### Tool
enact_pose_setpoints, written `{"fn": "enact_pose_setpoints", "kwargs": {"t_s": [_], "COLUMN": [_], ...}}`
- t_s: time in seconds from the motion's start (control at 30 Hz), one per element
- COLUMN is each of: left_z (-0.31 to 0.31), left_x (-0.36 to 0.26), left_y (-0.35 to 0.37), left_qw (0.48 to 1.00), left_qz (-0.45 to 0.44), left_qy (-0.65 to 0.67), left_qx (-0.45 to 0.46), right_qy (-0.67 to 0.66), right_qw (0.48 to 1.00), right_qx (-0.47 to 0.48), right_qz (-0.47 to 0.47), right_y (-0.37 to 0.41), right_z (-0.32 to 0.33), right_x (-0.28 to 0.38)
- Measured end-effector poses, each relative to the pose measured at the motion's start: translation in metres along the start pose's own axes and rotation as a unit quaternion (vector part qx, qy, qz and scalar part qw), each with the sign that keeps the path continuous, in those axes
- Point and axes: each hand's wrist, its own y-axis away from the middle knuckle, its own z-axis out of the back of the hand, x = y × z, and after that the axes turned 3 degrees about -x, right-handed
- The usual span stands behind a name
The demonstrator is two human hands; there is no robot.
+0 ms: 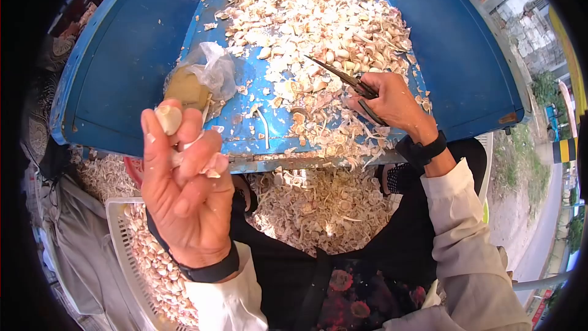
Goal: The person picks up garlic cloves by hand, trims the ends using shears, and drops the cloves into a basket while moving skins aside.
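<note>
My left hand [190, 196] is raised near the blue cart's front edge, its fingers curled round garlic. A pale garlic clove [169, 120] shows between the fingertips, and bits of skin cling to the lower fingers. In my right hand [392, 101] is a pair of dark scissors [343, 75], the blades pointing up and left over the garlic heap. My fingers hide part of the handles. A large heap of garlic cloves [324, 18] mixed with papery skins covers the middle of the blue cart bed [245, 141].
A clear plastic bag [214, 70] with something yellow-brown lies on the bed's left. Blue side panels [122, 55] rise on both sides. A white basket [116, 227] of cloves stands at lower left. Garlic skins [318, 214] pile on the ground between my legs.
</note>
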Motion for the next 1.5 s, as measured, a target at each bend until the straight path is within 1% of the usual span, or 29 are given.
{"fn": "enact_pose_setpoints", "kwargs": {"t_s": [0.03,0.07,0.1,0.13,0.17,0.2,0.23,0.27,0.3,0.37,0.5,0.57,0.6,0.67,0.7,0.77,0.8,0.87,0.93,0.97,1.07,1.13,1.17,1.2,1.23,1.3,1.37,1.43,1.5], "left_z": [-0.009,-0.015,-0.007,0.009,0.032,0.061,0.096,0.149,0.173,0.21,0.248,0.25,0.236,0.184,0.173,0.15,0.13,0.081,0.04,0.026,-0.007,0.007,0.027,0.035,0.04,0.052,0.062,0.065,0.065], "left_x": [-0.026,-0.05,-0.068,-0.089,-0.106,-0.121,-0.135,-0.158,-0.166,-0.153,-0.162,-0.17,-0.166,-0.152,-0.154,-0.158,-0.149,-0.117,-0.081,-0.064,-0.005,0.025,0.048,0.06,0.066,0.076,0.089,0.096,0.096], "left_y": [0.02,0.044,0.066,0.087,0.109,0.13,0.149,0.173,0.196,0.227,0.267,0.277,0.271,0.238,0.228,0.205,0.186,0.145,0.111,0.099,0.049,0.005,-0.026,-0.038,-0.042,-0.047,-0.043,-0.036,-0.039], "left_qw": [0.992,0.957,0.837,0.71,0.659,0.602,0.467,0.31,0.292,0.479,0.452,0.151,0.151,0.255,0.256,0.327,0.32,0.31,0.409,0.494,0.714,0.731,0.789,0.831,0.831,0.881,0.881,0.886,0.902], "left_qz": [-0.054,-0.149,-0.3,-0.363,-0.351,-0.336,-0.305,-0.345,-0.238,-0.156,-0.122,-0.023,-0.021,-0.109,-0.109,-0.228,-0.296,-0.355,-0.382,-0.364,-0.172,-0.067,0.033,0.058,0.064,0.059,0.056,0.061,0.055], "left_qy": [-0.109,-0.248,-0.433,-0.547,-0.585,-0.619,-0.734,-0.839,-0.884,-0.769,-0.806,-0.954,-0.954,-0.896,-0.896,-0.848,-0.841,-0.837,-0.796,-0.762,-0.654,-0.664,-0.601,-0.538,-0.538,-0.466,-0.466,-0.455,-0.419], "left_qx": [0.032,-0.015,-0.148,-0.254,-0.317,-0.377,-0.388,-0.283,-0.276,-0.394,-0.362,-0.258,-0.259,-0.347,-0.346,-0.35,-0.32,-0.278,-0.229,-0.207,-0.182,-0.144,-0.124,-0.129,-0.122,-0.06,-0.065,-0.064,-0.085], "right_qy": [0.165,0.085,0.083,0.034,-0.015,0.03,0.02,0.059,0.099,0.14,0.264,0.238,0.218,0.181,0.182,0.231,0.25,0.223,0.21,0.187,0.1,-0.028,-0.052,-0.065,-0.078,-0.17,-0.196,-0.351,-0.252], "right_qw": [0.983,0.99,0.99,0.992,0.992,0.992,0.995,0.992,0.988,0.983,0.957,0.967,0.971,0.977,0.977,0.969,0.962,0.967,0.969,0.973,0.983,0.984,0.98,0.977,0.973,0.969,0.968,0.934,0.964], "right_qx": [-0.024,-0.076,-0.076,-0.086,-0.095,-0.078,-0.065,-0.069,-0.073,-0.074,-0.06,-0.039,-0.056,-0.076,-0.077,-0.036,-0.038,-0.052,-0.057,-0.065,-0.093,-0.122,-0.123,-0.124,-0.126,-0.094,-0.085,-0.068,-0.08], "right_qz": [0.074,0.077,0.08,0.083,0.085,0.091,0.074,0.084,0.095,0.092,0.104,0.082,0.083,0.083,0.081,0.077,0.105,0.113,0.121,0.118,0.119,0.13,0.146,0.161,0.174,0.153,0.129,0.001,-0.041], "right_y": [-0.002,-0.001,-0.005,-0.011,-0.017,-0.023,-0.028,-0.035,-0.043,-0.057,-0.068,-0.07,-0.072,-0.082,-0.085,-0.091,-0.096,-0.092,-0.086,-0.082,-0.062,-0.043,-0.021,-0.009,-0.003,0.001,0.005,0.014,0.021], "right_z": [0.003,0.002,-0.001,-0.006,-0.01,-0.015,-0.024,-0.034,-0.044,-0.065,-0.081,-0.073,-0.066,-0.057,-0.058,-0.062,-0.07,-0.082,-0.087,-0.086,-0.072,-0.064,-0.051,-0.046,-0.042,-0.046,-0.043,-0.04,-0.016], "right_x": [-0.005,-0.002,-0.001,-0.002,-0.001,0.007,0.015,0.02,0.022,0.027,0.035,0.04,0.04,0.044,0.045,0.049,0.04,0.037,0.039,0.04,0.056,0.066,0.081,0.089,0.09,0.074,0.062,0.06,0.043]}}
